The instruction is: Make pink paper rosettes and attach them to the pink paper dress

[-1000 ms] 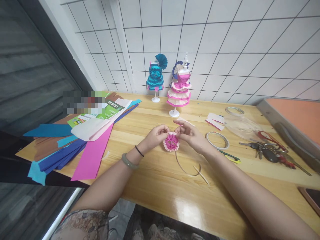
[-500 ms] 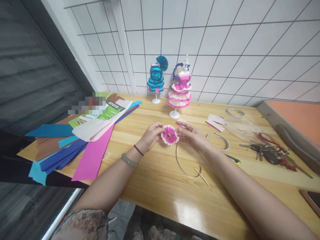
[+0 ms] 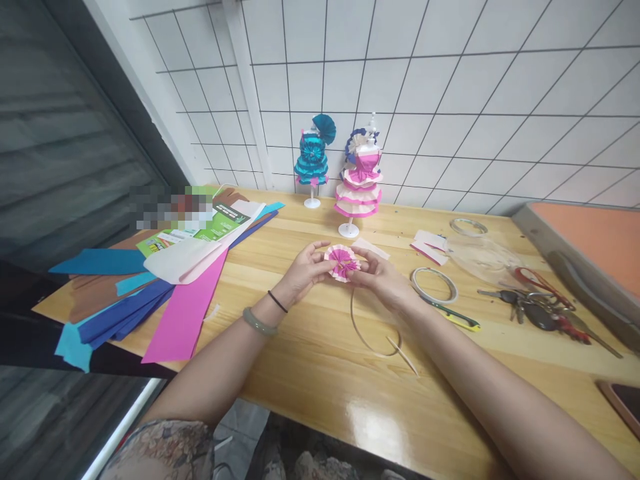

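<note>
Between my two hands is a round pleated paper rosette [image 3: 343, 263], deep pink inside with a pale pink rim. My left hand [image 3: 306, 270] pinches its left edge between thumb and fingers. On the opposite edge my right hand [image 3: 379, 270] grips it, thumb toward the middle. Just behind them stands a small dress form in a tiered pink and white paper dress [image 3: 358, 190]. A pale paper strip [image 3: 371, 248] lies on the wood beyond my right hand. Below it, a thin curved strip [image 3: 356, 323] and a small white stick [image 3: 403, 357] rest on the table.
Crepe paper sheets [image 3: 183, 307] spread across the left side. A teal dress figure [image 3: 312, 163] stands near the tiled wall. To the right are a tape roll [image 3: 434, 285], a green cutter [image 3: 457, 316], keys [image 3: 543, 313], a phone [image 3: 623, 403] and an orange-topped case [image 3: 590, 260].
The rosette has tilted flatter and risen slightly in the view. My right hand has shifted its fingers, with the thumb now farther over the rosette's face.
</note>
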